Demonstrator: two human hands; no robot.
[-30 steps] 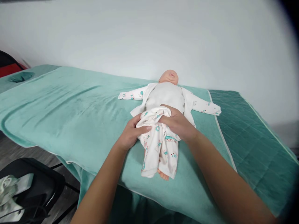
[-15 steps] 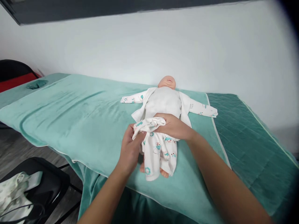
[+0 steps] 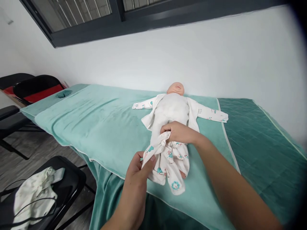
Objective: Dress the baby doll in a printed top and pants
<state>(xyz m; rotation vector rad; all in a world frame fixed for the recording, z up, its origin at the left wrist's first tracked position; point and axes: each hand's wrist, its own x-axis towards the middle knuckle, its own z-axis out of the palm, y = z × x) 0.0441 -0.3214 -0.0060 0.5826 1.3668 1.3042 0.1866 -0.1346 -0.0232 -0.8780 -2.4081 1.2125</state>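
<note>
A baby doll (image 3: 176, 88) lies on its back with its head toward the wall. Its printed white jacket (image 3: 211, 114) is spread open with both sleeves out, over a plain white body. Printed white pants (image 3: 171, 163) lie bunched over the doll's legs. My left hand (image 3: 139, 169) pinches the pants' left edge between thumb and fingers. At the waistband, my right hand (image 3: 177, 131) is closed on the gathered cloth, its fingertips partly hidden by the fabric. The doll's feet are mostly covered.
A light green sheet (image 3: 107, 115) covers the bed, with a darker green quilted cover (image 3: 259, 137) at the right. A black chair (image 3: 69, 179) holding crumpled white cloth (image 3: 35, 195) and a cable stands at the lower left. More chairs stand beyond, and a dark-framed window is above.
The view has shifted, showing more window and chairs. My left hand has moved down and away from my right, pulling the pants' side out, and the pant legs have swung rightward.
</note>
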